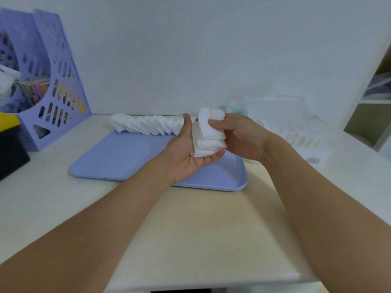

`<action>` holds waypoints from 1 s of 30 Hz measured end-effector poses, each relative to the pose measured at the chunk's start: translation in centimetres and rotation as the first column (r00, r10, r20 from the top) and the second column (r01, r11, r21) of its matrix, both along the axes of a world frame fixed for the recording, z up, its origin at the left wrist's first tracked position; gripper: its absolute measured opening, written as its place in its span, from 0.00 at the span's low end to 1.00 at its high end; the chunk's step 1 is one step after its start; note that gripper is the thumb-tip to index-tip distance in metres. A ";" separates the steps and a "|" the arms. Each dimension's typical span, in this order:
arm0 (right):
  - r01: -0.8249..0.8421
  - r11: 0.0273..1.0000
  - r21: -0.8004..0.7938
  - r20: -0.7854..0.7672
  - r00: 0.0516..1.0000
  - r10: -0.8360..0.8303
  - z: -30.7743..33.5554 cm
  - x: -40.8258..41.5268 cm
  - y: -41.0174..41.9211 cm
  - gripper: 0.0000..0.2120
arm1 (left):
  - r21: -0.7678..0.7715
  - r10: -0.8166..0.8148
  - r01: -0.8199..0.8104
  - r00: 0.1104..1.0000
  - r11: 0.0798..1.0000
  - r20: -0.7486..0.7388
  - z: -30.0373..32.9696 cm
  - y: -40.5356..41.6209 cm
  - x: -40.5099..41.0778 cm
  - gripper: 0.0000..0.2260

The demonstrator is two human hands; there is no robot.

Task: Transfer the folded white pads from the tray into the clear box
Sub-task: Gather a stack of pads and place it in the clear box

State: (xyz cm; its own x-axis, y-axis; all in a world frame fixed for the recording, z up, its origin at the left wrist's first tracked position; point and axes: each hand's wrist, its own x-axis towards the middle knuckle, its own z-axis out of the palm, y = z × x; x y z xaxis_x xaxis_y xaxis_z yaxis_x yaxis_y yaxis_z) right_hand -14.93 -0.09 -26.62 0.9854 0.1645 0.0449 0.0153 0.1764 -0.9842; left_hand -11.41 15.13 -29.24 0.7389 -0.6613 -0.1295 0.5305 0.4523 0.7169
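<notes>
Both hands meet above the far right part of the tray [118,163], sharing one stack [208,142] of folded white pads. The left hand [191,153] lies palm up under the stack, its fingers loosely cupped beneath the lowest pads and its thumb raised straight along the stack's left side. The right hand [239,136] comes in from the right with thumb and fingers curled round the upper pads, pinching a few of them so that they tilt up and away from the rest. The stack is held clear of the tray, not touching it. A row of pads [146,124] leans like fallen dominoes along the tray's far edge, running from the left toward the hands. The tray, pale blue, lies flat on the table [190,229] and its near half is bare. The box [281,115], clear and hard to make out against the wall, stands to the right of the tray, near the right hand; more pads seem to stand inside it, though blur hides the detail. A file rack [53,81] stands at the far left of the table
</notes>
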 end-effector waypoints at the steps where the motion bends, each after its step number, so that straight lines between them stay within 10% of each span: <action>1: -0.004 1.000 0.005 -0.003 1.000 0.004 -0.1 0.0 0.2 0.15 | 0.000 -0.003 0.003 1.000 1.000 0.015 0.0 0.0 0.0 0.32; 20: 0.087 0.993 -0.075 0.119 0.990 -0.078 1.0 -0.4 -1.9 0.09 | 0.048 0.065 -0.068 0.996 0.997 0.067 -0.2 0.3 0.6 0.26; 30: 0.298 0.838 -0.457 0.295 0.940 -0.174 0.2 0.4 -1.3 0.15 | 0.093 0.024 -0.041 0.984 0.995 0.177 -0.3 0.5 0.5 0.31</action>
State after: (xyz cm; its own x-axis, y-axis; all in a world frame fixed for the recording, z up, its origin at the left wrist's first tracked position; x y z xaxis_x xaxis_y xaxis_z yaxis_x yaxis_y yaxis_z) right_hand -14.49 -1.43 -26.39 0.9675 -0.0100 0.2528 0.2320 -0.3639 -0.9021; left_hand -10.89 15.67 -29.58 0.7764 -0.6276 -0.0573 0.3788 0.3922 0.8383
